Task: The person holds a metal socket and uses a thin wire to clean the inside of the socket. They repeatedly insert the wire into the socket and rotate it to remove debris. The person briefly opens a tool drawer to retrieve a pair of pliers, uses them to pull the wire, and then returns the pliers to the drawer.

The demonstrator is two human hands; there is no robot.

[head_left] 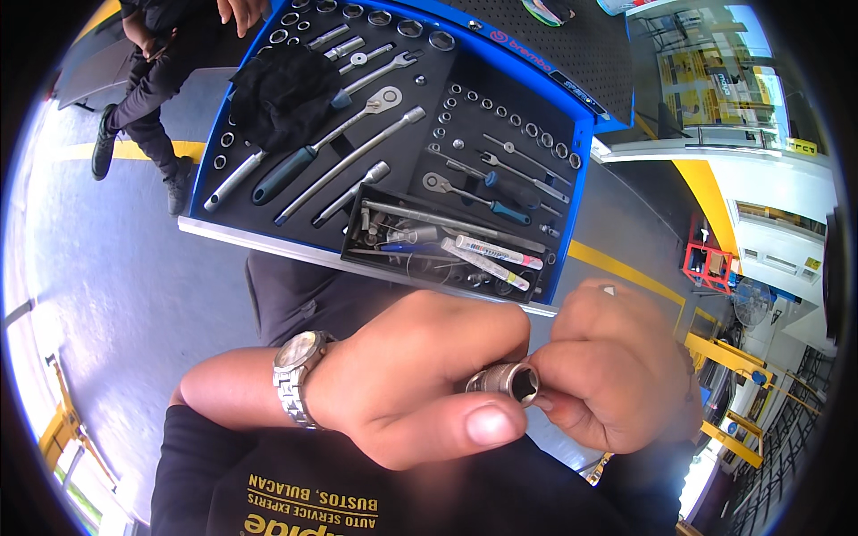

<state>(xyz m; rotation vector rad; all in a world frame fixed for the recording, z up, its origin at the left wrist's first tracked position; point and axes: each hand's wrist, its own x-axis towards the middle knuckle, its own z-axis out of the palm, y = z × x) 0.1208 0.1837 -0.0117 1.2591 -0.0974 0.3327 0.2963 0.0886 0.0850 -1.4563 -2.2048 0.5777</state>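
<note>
A chrome socket (509,382) is gripped between the thumb and curled fingers of my left hand (416,371). Its open end faces right, with the hollow showing. Close beside it is my right hand (612,371), its fingers curled tight and their tips at the socket's rim. Whatever those fingers hold, if anything, is hidden. Both hands are in front of an open blue tool drawer (198,225). At the drawer's near edge sits a black tray (357,241) of loose small parts, with white marker pens (496,253) on top.
Black foam in the drawer holds ratchets (304,161), extension bars (353,165) and rows of sockets (509,116). A black cloth (284,94) covers some tools. Another person (143,98) is at the far left. A red cart (710,255) and a fan (752,299) stand to the right.
</note>
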